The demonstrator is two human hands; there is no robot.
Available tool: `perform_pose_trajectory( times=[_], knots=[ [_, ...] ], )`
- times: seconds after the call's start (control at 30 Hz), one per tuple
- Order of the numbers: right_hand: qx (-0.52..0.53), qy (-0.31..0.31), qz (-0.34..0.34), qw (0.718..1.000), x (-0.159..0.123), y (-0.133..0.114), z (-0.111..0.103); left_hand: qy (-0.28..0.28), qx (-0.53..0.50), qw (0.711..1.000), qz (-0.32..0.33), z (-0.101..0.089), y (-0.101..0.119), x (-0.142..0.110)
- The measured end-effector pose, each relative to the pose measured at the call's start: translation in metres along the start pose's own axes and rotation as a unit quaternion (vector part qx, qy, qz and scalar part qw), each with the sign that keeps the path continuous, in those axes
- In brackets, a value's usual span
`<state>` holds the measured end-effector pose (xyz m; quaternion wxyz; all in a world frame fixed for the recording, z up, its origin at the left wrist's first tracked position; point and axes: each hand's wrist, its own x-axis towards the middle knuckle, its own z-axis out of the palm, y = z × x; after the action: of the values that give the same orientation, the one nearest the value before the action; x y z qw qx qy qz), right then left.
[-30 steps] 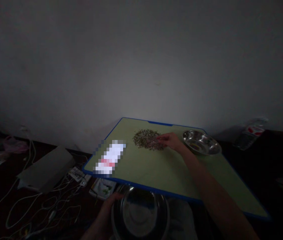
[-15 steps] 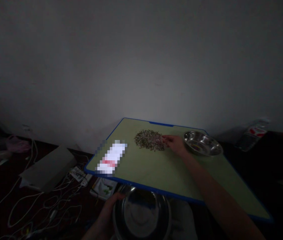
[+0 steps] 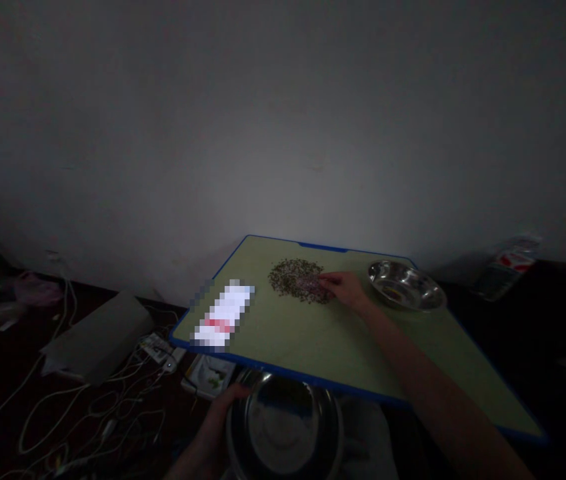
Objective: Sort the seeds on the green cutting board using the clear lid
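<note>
A pile of small mixed grains or beans [image 3: 297, 279], dark and pale purplish, is spread on a light green board [image 3: 283, 333] with a blue rim. At the pile's right edge, my right hand [image 3: 343, 287] has its fingers pinched together; whatever lies between the fingertips is too small to name. My left hand [image 3: 220, 417] grips the rim of a shiny metal bowl [image 3: 283, 427] below the board's near edge. A second metal bowl [image 3: 407, 287] stands on the board to the right of the pile, with something yellowish at its bottom.
A blurred-out bright phone-like object [image 3: 223, 317] lies on the board's left side. Beyond the board is a grey wall [image 3: 283, 133]. Tangled white cables [image 3: 107, 413] and a grey box [image 3: 97, 340] are on the floor at left. A plastic-wrapped package [image 3: 507, 270] is at right.
My right hand has shifted slightly left, further over the edge of the pile. My left hand and the bowl it holds have stayed in place.
</note>
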<state>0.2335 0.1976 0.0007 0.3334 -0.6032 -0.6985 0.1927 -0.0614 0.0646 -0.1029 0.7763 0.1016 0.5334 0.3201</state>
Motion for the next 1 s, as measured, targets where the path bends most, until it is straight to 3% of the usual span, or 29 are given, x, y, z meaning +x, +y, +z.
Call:
perform_pose_trajectory(
  times=[0.37,0.73,1.0],
  knots=[
    [0.044,-0.026,0.000,0.999,-0.004,-0.005,0.002,-0.042,-0.037,0.998,0.036,0.021,-0.007,-0.041],
    [0.066,-0.040,-0.003,0.997,-0.008,-0.011,0.003,-0.027,-0.010,0.998,0.052,0.009,-0.002,-0.020],
    [0.042,-0.041,-0.042,0.997,-0.007,-0.009,0.003,-0.042,-0.021,0.998,0.047,0.020,-0.008,-0.039]
  ],
)
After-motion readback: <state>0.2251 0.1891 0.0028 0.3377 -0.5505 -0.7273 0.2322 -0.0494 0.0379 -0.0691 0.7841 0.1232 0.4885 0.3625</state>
